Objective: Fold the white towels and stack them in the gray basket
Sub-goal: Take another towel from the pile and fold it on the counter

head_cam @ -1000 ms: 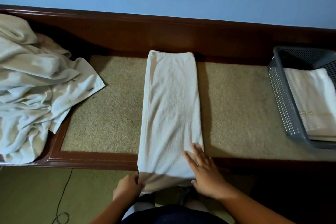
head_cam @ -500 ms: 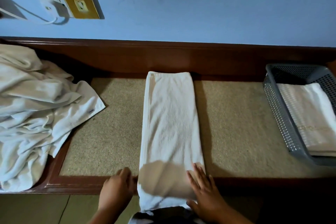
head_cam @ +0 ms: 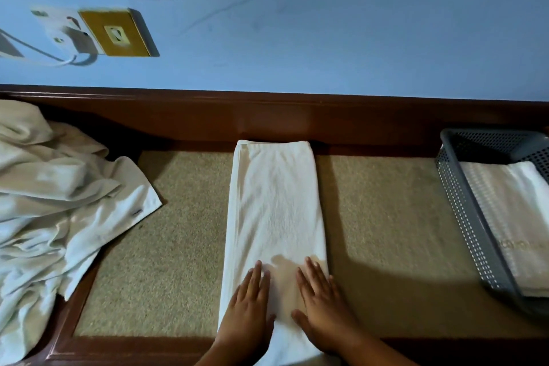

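On the desk, centre: a white towel [head_cam: 276, 211], folded into a long narrow strip, lies flat on the desk [head_cam: 386, 217]. It runs from the back rail to the near edge, and its near end overhangs.
Left grip: the left grip [head_cam: 249, 303] lies palm-down on the strip's near end with fingers straight, clamped on nothing.
Right grip: the right grip [head_cam: 320, 306] is likewise flat and unclenched, just beside the left, with a band of cloth showing between them.
Gray basket: the gray basket [head_cam: 463, 217] stands at the desk's right end, well apart from the strip. One folded towel [head_cam: 517, 217] lies flat inside it.
Unfolded heap: crumpled white towels [head_cam: 53, 211] are piled at the left end, with one corner spilling onto the mat, clear of the strip.
Step in hand, judged: pressing the strip smooth ahead of a cross fold.
Handling, judged: soft, light and limp, so it will sag wherever unsupported. The layers may slide and fan apart. It is not fragile.
Where to take hold, judged: at the two near corners, pinching all layers together. For the basket, support the finished bundle from beneath at both short sides.
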Tool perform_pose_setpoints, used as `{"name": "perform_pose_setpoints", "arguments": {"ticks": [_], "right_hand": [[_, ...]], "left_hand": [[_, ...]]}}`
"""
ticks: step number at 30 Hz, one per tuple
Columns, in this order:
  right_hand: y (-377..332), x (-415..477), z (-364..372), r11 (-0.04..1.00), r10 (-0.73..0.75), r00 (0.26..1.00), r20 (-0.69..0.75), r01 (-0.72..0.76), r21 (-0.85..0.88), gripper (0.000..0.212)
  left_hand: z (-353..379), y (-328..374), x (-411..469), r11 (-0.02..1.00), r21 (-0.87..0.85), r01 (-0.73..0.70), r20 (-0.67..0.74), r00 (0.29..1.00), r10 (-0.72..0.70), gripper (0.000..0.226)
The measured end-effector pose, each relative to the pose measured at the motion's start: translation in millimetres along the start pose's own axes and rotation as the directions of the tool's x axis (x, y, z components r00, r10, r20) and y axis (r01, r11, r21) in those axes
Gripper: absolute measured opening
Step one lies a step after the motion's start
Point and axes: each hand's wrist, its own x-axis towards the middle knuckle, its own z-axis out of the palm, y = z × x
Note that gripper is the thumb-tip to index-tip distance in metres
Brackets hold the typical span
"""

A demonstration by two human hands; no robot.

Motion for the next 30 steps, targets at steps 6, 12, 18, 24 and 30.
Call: {"name": "perform_pose_setpoints", "arguments": {"ticks": [6, 12, 18, 24, 30], "right_hand": [[17.8, 57.7, -12.9, 0.998, 0.053, 0.998, -0.014, -0.053, -0.019, 0.093], [41.0, 161.2, -57.0, 0.985, 0.172, 0.969, -0.179, -0.166, 0.048, 0.094], [69.4, 261.2, -99.6, 0.958, 0.286, 0.896, -0.341, -0.263, 0.112, 0.091], [74.2, 274.5, -121.1, 0.919, 0.391, 0.858, -0.333, -0.347, 0.186, 0.088], [46.1, 188.8, -117.4, 0.98, 0.197, 0.965, -0.173, -0.192, 0.045, 0.079]], "left_hand": [[9.1, -27.2, 68.0, 0.995, 0.067, 0.07, 0.073, 0.995, -0.075, 0.095], [-12.1, -55.5, 180.1, 0.99, 0.0, 0.144, -0.062, 0.988, -0.143, 0.095], [-42.2, -93.8, 281.5, 0.985, 0.036, 0.167, -0.142, 0.977, -0.16, 0.091], [-61.3, -94.1, 299.9, 0.981, 0.089, 0.175, -0.147, 0.976, -0.161, 0.092], [-59.7, -76.5, 210.6, 0.99, 0.127, 0.056, 0.025, 0.998, -0.06, 0.089]]}}
